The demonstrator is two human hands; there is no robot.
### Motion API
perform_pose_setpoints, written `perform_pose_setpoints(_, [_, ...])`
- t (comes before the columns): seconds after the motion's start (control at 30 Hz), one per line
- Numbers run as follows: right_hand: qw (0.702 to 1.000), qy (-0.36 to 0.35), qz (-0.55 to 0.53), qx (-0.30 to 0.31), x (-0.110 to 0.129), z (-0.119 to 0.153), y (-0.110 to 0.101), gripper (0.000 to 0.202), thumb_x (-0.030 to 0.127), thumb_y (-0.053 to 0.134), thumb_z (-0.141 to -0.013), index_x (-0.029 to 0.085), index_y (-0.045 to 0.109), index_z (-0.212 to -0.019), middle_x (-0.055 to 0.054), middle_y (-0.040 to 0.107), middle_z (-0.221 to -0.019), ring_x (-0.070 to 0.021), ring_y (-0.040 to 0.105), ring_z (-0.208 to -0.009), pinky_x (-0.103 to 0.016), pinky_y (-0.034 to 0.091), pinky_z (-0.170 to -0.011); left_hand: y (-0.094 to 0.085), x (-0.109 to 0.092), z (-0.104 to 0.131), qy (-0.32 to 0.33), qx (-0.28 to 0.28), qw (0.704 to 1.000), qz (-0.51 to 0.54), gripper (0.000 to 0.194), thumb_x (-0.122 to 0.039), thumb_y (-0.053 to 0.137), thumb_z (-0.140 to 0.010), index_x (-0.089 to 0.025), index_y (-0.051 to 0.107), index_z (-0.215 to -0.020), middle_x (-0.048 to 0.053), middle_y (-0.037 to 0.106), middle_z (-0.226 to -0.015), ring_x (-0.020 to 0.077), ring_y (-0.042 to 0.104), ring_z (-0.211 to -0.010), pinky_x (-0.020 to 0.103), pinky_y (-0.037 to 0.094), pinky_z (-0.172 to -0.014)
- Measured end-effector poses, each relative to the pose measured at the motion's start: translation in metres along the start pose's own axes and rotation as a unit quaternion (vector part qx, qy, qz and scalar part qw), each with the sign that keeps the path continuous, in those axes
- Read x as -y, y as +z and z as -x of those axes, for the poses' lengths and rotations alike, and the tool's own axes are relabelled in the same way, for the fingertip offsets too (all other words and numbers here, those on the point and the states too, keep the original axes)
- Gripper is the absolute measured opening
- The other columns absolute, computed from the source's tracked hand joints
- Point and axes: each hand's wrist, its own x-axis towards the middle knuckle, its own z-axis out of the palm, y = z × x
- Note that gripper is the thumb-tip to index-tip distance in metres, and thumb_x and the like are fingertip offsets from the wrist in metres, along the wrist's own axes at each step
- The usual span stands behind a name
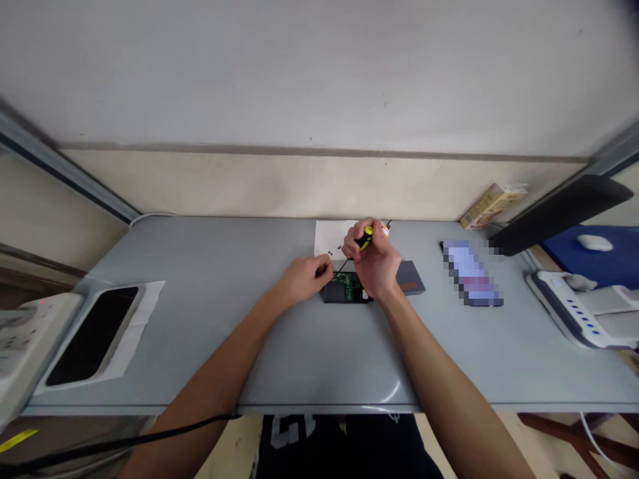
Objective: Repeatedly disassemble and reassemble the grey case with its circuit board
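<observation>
My right hand [375, 263] is wrapped round a screwdriver [366, 237] with a yellow and black handle. Its thin shaft slants down to the left, and the tip meets the upper edge of an opened electronic device [344, 289]. That device lies flat, with a green circuit board and a black block showing. Beside its upper left corner, my left hand [307, 276] has its fingers curled together close to the screwdriver tip; whatever they may pinch is hidden. Behind the device, several tiny dark screws [334, 251] rest on a white paper [327, 233].
A dark grey box [412, 278] lies right of the device, partly behind my right hand. Farther right are a phone [472, 273], a yellowish carton [492, 205] and a white power strip [582, 313]. At left, a black-screened phone [94, 336] lies on paper.
</observation>
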Motion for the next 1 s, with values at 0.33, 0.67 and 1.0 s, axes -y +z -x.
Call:
perform_pose_setpoints(0.33, [1.0, 0.007, 0.016, 0.003, 0.0, 0.0027, 0.0014, 0.041, 0.056, 0.046, -0.1, 0.024, 0.05, -0.075, 0.001, 0.035, -0.069, -0.0129, 0.034, -0.056, -0.03, 0.04, -0.057, 0.002, 0.0025, -0.0009, -0.001, 0.005, 1.0, -0.012, 0.025, -0.034, 0.047, -0.097, -0.021, 0.057, -0.078, -0.002, 0.058, -0.067, 0.0127, 0.049, -0.059, 0.027, 0.029, -0.058])
perform_pose_setpoints(0.67, [0.999, 0.005, 0.03, -0.015, 0.0015, 0.0013, 0.0006, 0.042, 0.06, 0.043, -0.099, 0.025, 0.047, -0.077, 0.002, 0.033, -0.066, -0.0141, 0.033, -0.056, -0.03, 0.038, -0.056, -0.0016, -0.002, -0.0011, -0.003, 0.006, 1.0, 0.0, 0.022, -0.031, 0.049, -0.095, -0.02, 0.059, -0.078, -0.002, 0.061, -0.069, 0.0128, 0.051, -0.061, 0.026, 0.032, -0.059])
perform_pose_setpoints(1.0, [0.999, -0.013, 0.035, -0.017, -0.0001, 0.0016, 0.0004, 0.046, 0.064, 0.041, -0.1, 0.025, 0.048, -0.076, 0.002, 0.033, -0.065, -0.0135, 0.035, -0.053, -0.029, 0.039, -0.053, -0.0014, -0.0045, -0.0019, -0.008, 0.0, 1.0, -0.01, 0.024, -0.031, 0.049, -0.095, -0.02, 0.056, -0.075, -0.003, 0.058, -0.066, 0.012, 0.047, -0.059, 0.026, 0.031, -0.058])
